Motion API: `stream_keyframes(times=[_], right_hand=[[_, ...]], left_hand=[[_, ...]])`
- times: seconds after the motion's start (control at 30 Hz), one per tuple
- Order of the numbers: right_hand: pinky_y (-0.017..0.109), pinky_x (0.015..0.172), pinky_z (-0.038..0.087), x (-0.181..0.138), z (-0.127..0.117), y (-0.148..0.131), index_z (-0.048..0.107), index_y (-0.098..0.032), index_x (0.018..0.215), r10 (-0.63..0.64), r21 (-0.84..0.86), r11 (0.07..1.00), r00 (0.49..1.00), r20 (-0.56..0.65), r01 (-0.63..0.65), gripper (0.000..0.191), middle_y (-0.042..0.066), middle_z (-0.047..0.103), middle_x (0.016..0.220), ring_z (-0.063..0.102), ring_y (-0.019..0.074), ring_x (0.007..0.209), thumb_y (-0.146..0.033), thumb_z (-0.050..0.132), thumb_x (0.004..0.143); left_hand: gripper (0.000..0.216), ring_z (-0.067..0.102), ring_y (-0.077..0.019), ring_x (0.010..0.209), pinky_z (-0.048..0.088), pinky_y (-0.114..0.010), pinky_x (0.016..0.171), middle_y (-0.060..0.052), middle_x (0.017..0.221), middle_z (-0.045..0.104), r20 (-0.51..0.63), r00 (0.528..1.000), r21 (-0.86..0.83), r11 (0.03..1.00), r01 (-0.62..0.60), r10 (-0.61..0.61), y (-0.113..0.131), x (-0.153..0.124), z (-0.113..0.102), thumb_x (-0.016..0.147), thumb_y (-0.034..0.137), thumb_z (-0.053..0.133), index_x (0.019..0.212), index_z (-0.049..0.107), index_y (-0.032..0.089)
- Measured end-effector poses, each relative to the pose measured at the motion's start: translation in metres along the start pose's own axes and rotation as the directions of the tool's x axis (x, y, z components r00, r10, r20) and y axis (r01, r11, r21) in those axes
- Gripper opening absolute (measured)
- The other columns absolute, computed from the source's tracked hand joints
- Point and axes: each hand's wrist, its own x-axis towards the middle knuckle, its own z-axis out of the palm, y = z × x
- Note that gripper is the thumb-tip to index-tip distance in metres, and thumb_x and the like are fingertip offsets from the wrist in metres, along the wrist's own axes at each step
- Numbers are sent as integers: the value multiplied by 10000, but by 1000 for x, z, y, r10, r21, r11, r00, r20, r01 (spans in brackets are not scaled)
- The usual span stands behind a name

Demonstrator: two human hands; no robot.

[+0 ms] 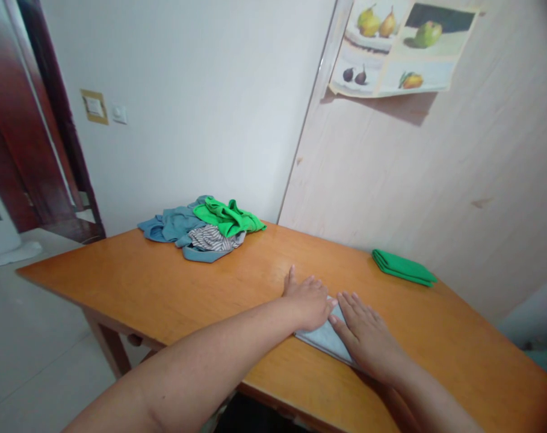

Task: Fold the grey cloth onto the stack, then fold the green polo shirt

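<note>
A folded light grey-blue cloth (324, 340) lies flat on the wooden table (237, 294) near its front edge. My left hand (308, 300) rests on the cloth's left end, palm down, with its fingers stretched out. On the right end lies my right hand (362, 331), also flat with its fingers extended. The two thumbs come close together over the cloth. Both hands cover much of it, so its full shape is hidden.
A loose heap of blue-grey clothes (174, 225), a bright green garment (230, 218) and a striped piece (212, 239) sits at the back left. A folded green cloth (403, 267) lies at the back right by the wall. A fruit poster (399, 54) hangs above.
</note>
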Motion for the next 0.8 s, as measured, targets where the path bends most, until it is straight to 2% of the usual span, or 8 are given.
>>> stream_keyframes(times=[0.17, 0.43, 0.53, 0.6, 0.7, 0.8], right_hand=[[507, 1207, 166, 0, -4, -3, 318, -131, 1542, 3, 3, 1000, 999, 33, -3, 827, 106, 276, 1603, 176, 281, 1497, -689, 163, 952], [513, 1209, 143, 2, -7, -9, 321, -109, 1538, 13, 80, 997, 999, 40, -16, 849, 139, 271, 1600, 174, 294, 1496, -703, 189, 947], [514, 1211, 142, 4, -8, -5, 363, -115, 1521, 14, 212, 977, 1000, 2, -14, 854, 145, 291, 1591, 180, 298, 1493, -722, 240, 933], [498, 1212, 167, 3, -9, 4, 384, -113, 1511, 32, 366, 931, 996, -85, 2, 848, 146, 311, 1582, 183, 283, 1492, -720, 270, 930], [468, 1214, 193, -6, -8, 25, 417, -99, 1490, 193, 579, 815, 944, -268, -2, 828, 151, 344, 1565, 212, 266, 1485, -700, 298, 934], [475, 1210, 220, -23, 1, 49, 509, -116, 1433, 408, 700, 711, 852, -330, -69, 775, 153, 433, 1514, 298, 282, 1454, -681, 320, 938]], left_hand=[[561, 259, -333, 1469, -91, -748, 1099, -125, 1552, 396, -10, 1000, 4, 1000, 6, -6, -9, -4, 10, 1009, 495, 243, 1435, 476, 214], [584, 204, -339, 1488, -63, -764, 1093, -101, 1584, 338, 26, 999, 16, 1000, 24, -24, -16, -2, 16, 1002, 538, 250, 1479, 413, 243], [602, 183, -338, 1493, -42, -767, 1096, -95, 1592, 322, 43, 999, 49, 999, 19, -21, -18, -1, 16, 1004, 549, 220, 1490, 390, 237], [616, 177, -337, 1494, -31, -770, 1095, -92, 1596, 315, 62, 998, 78, 997, 18, -23, -18, 0, 13, 1009, 553, 173, 1495, 378, 235], [615, 188, -335, 1492, -21, -760, 1105, -97, 1593, 323, 65, 997, 134, 991, 30, -39, -14, -1, 5, 1012, 552, 158, 1482, 396, 234], [595, 225, -316, 1484, -2, -724, 1135, -109, 1574, 360, 7, 1000, 175, 985, -3, 2, -2, 0, -3, 1020, 529, 174, 1453, 434, 215]])
